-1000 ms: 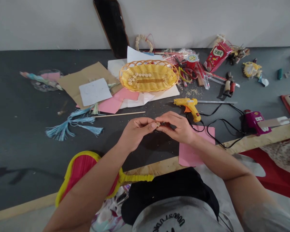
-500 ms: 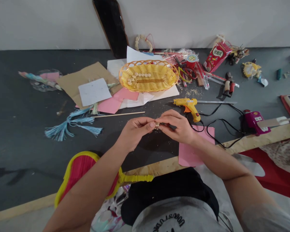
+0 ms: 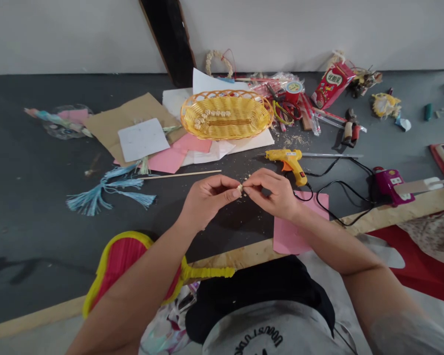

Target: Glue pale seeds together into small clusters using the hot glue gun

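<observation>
Between thumb and forefinger, my left hand (image 3: 210, 199) pinches a small pale, knobbly piece (image 3: 240, 188). My right hand (image 3: 269, 193) is closed in a pinch close beside it, its fingertips at the piece's right side; whether they grip a bit of it is too small to tell. Pale crumbs lie on the dark table (image 3: 229, 231) around the fingers. Beyond the hands stands a yellow woven basket (image 3: 227, 130) with several similar pale pieces (image 3: 218, 113) in a row inside. A yellow glue gun (image 3: 290, 162) lies right of my right hand.
A blue tassel (image 3: 103, 190) and thin stick (image 3: 185, 174) lie left. Pink paper (image 3: 284, 236) overhangs the front edge near my right forearm. A black cord (image 3: 325, 190) runs by the purple device (image 3: 392, 185). A red-and-yellow fan-shaped object (image 3: 122, 261) sits under my left forearm.
My right fingertips have drawn slightly apart from my left ones, and the small pale piece now shows lighter and turned in my left pinch. The view has shifted slightly.
</observation>
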`<state>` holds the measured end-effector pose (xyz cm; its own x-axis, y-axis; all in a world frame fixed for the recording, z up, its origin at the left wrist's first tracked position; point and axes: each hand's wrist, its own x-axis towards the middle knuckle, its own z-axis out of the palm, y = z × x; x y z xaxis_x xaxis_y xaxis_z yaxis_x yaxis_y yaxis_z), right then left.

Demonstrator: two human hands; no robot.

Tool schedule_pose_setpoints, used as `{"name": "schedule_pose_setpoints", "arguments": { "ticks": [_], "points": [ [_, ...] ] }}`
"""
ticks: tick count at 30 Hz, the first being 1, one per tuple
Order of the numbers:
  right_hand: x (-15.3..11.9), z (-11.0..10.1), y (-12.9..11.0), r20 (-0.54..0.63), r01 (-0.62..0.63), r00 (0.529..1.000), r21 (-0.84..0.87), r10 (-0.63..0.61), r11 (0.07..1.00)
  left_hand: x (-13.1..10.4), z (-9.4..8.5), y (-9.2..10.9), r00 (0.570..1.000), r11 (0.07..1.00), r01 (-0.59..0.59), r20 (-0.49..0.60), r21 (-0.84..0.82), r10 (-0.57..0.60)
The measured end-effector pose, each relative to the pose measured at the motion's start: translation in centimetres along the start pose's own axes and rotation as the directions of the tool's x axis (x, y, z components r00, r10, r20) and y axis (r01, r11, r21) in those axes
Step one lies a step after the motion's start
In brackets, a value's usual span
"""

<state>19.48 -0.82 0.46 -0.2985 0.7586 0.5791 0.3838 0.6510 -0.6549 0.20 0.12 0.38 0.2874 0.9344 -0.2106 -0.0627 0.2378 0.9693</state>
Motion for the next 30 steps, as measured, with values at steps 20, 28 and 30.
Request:
{"name": "schedule_pose_setpoints", "arguments": {
  "ticks": [20, 28, 30],
  "points": [
    [0.11, -0.01, 0.00, 0.034, -0.061, 0.998, 0.038, 0.060, 0.997, -0.70, 0.39, 0.83, 0.980, 0.896, -0.178, -0.007, 0.407, 0.199],
    [-0.03, -0.13, 0.27, 0.013, -0.133, 0.991, 0.115, 0.133, 0.984, -0.14, 0.05, 0.23, 1.000, 1.000, 0.014, -0.007, -0.025, -0.014],
    [-0.09, 0.01, 0.48, 0.037, -0.086, 0.996, 0.145, 0.081, 0.986, -0.01, -0.07, 0.02, 0.998, 0.990, 0.052, 0.037, -0.133, -0.048]
  ]
}}
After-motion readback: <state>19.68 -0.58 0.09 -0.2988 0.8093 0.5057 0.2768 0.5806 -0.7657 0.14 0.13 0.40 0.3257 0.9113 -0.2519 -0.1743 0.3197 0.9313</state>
